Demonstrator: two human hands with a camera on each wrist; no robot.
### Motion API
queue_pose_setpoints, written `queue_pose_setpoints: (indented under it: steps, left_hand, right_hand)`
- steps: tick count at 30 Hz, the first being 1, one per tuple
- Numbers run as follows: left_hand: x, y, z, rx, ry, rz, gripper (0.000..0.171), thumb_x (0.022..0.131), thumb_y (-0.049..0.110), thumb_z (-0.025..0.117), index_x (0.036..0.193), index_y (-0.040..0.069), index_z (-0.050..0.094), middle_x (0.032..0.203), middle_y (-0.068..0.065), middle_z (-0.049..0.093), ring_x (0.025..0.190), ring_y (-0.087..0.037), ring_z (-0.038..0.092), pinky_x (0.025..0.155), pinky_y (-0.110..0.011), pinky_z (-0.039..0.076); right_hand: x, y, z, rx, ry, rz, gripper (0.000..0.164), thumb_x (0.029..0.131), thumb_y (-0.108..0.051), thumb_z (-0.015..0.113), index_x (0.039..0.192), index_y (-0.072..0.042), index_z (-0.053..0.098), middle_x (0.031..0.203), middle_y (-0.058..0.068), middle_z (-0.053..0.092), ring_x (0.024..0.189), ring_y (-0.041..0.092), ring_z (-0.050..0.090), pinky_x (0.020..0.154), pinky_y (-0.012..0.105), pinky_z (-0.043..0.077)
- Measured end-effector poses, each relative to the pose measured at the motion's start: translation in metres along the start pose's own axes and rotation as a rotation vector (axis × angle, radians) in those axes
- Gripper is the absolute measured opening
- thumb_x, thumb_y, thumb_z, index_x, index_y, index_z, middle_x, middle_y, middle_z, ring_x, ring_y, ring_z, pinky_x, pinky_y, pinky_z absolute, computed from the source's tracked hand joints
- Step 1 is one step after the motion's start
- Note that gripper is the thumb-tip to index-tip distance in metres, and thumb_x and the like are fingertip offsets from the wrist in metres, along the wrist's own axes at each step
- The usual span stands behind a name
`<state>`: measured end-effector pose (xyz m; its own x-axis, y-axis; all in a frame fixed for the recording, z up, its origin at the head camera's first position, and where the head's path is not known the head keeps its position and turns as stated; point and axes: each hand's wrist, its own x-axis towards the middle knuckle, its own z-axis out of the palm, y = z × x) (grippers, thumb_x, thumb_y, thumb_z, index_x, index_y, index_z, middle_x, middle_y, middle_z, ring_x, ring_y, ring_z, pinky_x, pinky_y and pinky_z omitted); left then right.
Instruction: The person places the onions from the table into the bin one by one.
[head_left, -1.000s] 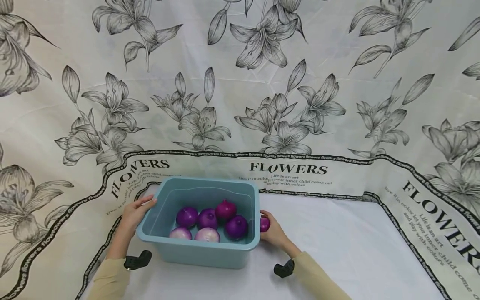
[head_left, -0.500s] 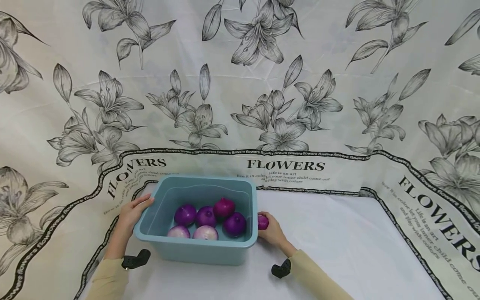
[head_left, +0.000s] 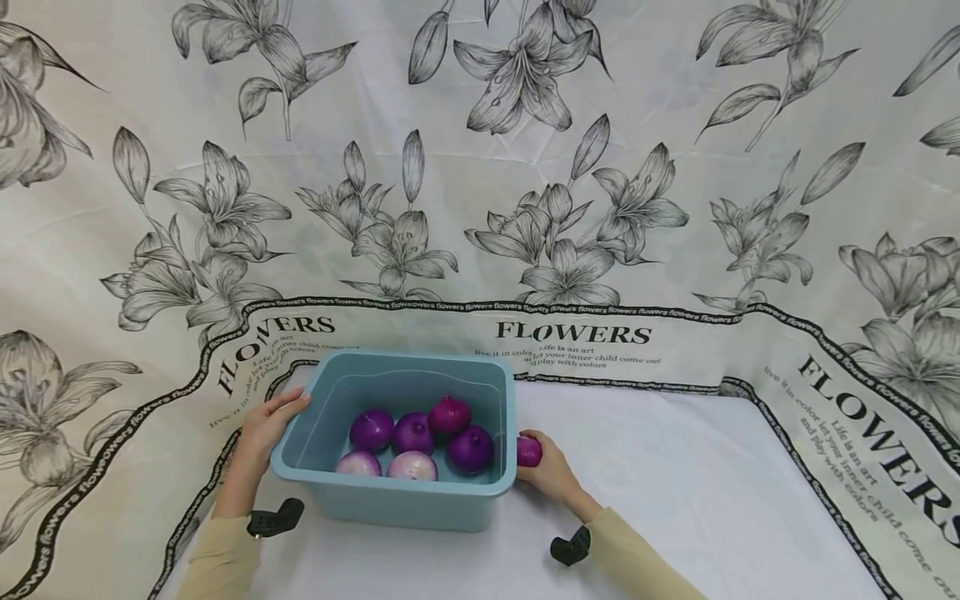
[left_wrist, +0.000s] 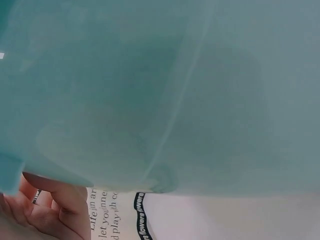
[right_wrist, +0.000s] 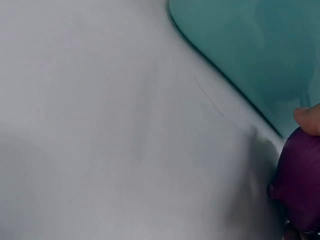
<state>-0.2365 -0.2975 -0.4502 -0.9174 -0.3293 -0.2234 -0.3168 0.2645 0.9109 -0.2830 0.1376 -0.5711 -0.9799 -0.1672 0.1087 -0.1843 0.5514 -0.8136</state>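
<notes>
A light blue plastic bin (head_left: 405, 504) holds several purple onions, such as the dark onion (head_left: 470, 449) at its right and a pale onion half (head_left: 412, 467) at the front. At its left side my left hand (head_left: 264, 429) holds the rim, and the left wrist view has the curled fingers (left_wrist: 65, 205) low under the bin wall. Outside the right wall, my right hand (head_left: 551, 471) grips another purple onion (head_left: 529, 452). In the right wrist view that onion (right_wrist: 302, 180) hangs close beside the bin's wall, the thumb (right_wrist: 309, 120) on top of it.
A white cloth (head_left: 660, 492) covers the table. Behind and at both sides hangs a curtain (head_left: 585, 333) printed with lilies and the word FLOWERS. A black wrist camera (head_left: 276, 518) sits on the left wrist, another black camera (head_left: 570, 547) on the right.
The onion in the right hand shifts slightly against the bin's right side, a bit lower than half a second ago. The left hand and the onions in the bin keep their places.
</notes>
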Motion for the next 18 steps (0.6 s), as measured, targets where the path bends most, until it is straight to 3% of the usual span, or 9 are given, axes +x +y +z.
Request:
queue_pose_setpoints:
  steps: [11, 18]
  left_hand:
    - [-0.003, 0.0, -0.001, 0.02, 0.004, 0.014, 0.072, 0.089, 0.051, 0.061, 0.144, 0.008, 0.043, 0.148, -0.025, 0.039, 0.121, -0.034, 0.052, 0.075, -0.026, 0.05]
    - [-0.004, 0.0, 0.0, 0.013, 0.004, 0.001, 0.072, 0.09, 0.05, 0.061, 0.144, 0.008, 0.042, 0.15, -0.024, 0.037, 0.127, -0.038, 0.047, 0.085, -0.035, 0.05]
  right_hand:
    - [-0.009, -0.01, -0.035, -0.021, -0.045, -0.056, 0.068, 0.064, -0.014, 0.086, 0.124, -0.004, 0.055, 0.121, 0.019, 0.06, 0.106, 0.032, 0.061, 0.087, 0.048, 0.053]
    - [-0.006, -0.043, -0.065, -0.052, -0.088, -0.083, 0.066, 0.071, -0.012, 0.082, 0.129, -0.004, 0.052, 0.127, 0.02, 0.056, 0.112, 0.036, 0.058, 0.088, 0.049, 0.053]
